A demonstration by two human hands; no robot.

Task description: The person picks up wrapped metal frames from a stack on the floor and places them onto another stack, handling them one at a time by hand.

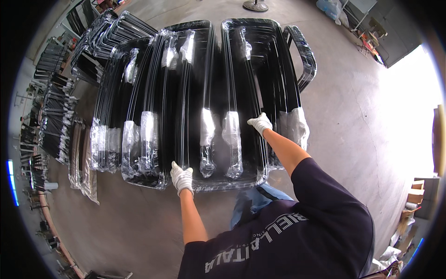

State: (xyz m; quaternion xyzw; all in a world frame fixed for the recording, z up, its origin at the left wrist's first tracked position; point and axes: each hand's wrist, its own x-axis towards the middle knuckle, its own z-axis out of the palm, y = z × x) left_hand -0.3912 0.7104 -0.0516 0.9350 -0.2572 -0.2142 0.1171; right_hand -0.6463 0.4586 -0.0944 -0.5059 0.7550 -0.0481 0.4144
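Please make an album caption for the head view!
Gloved left hand and right hand touching black frames wrapped in plastic.

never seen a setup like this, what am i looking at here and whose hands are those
There is no robot here: one person, in a dark short-sleeved shirt, is working by hand. The single picture comes from a wide fisheye camera worn on their head, looking down, so straight edges bend toward the rim. Large black frames with rounded corners are grouped in front, partly wrapped in shiny clear plastic film, with grey floor around them. The left hand, in a white glove, is at the near edge of the frames; the gloved right hand is on a side bar. How firmly either grips is unclear.
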